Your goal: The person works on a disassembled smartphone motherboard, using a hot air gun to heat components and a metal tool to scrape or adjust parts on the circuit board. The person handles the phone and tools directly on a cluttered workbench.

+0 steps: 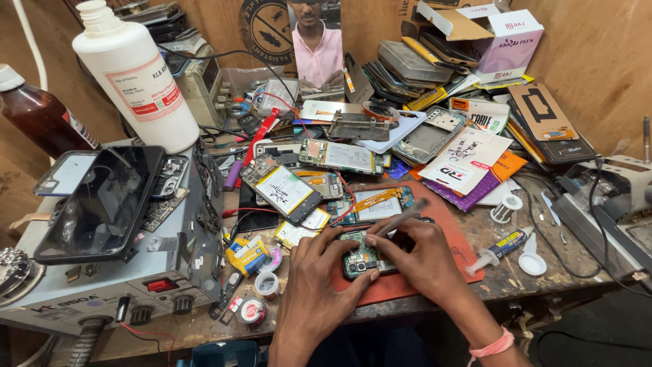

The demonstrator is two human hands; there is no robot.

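Phone: one opened handset [363, 258], green board showing, lies on the red mat [448, 231] at the table's [543, 275] near edge — under both hands.
Bottles: two at far left — one brown [37, 115], one white [136, 75].
Left hand: [319, 272] palm down, its grip closed on the phone's left end, thumb across the lower edge.
Right hand: [421, 255] arched over the phone's right end, its grip pinching one thin grey tool [401, 219].
Tube: one small glue tube [499, 248], right of the mat.

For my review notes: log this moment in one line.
left hand: steadies phone | right hand: holds tool over phone | surface: red mat | bench: cluttered
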